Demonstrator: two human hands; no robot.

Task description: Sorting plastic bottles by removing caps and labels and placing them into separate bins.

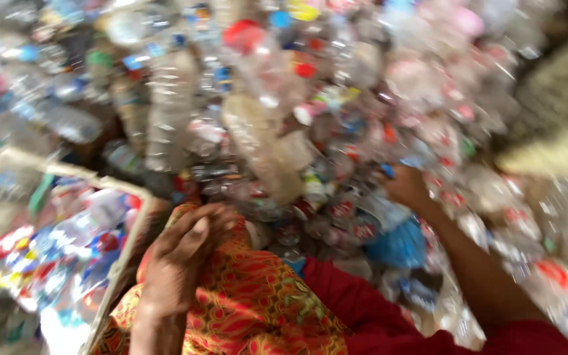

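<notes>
Reaching: right hand (405, 186) is digging into bottle heap (284, 118) at 2 o'clock, grip unclear; left hand (182, 260) is resting loosely curled, empty, on patterned cloth (251, 309) at 7 o'clock.

A heap of clear plastic bottles (336, 112) fills the upper and middle field, heavily blurred. Many carry wrap-around labels, chiefly red and white (344, 210), with some blue ones (136, 61) towards the upper left. One tall clear bottle (264, 148) lies tilted near the centre. At lower left, a pale-framed basket (129, 236) holds stripped label scraps (54, 253) in red, blue, yellow and white. Print is unreadable through the blur.
</notes>
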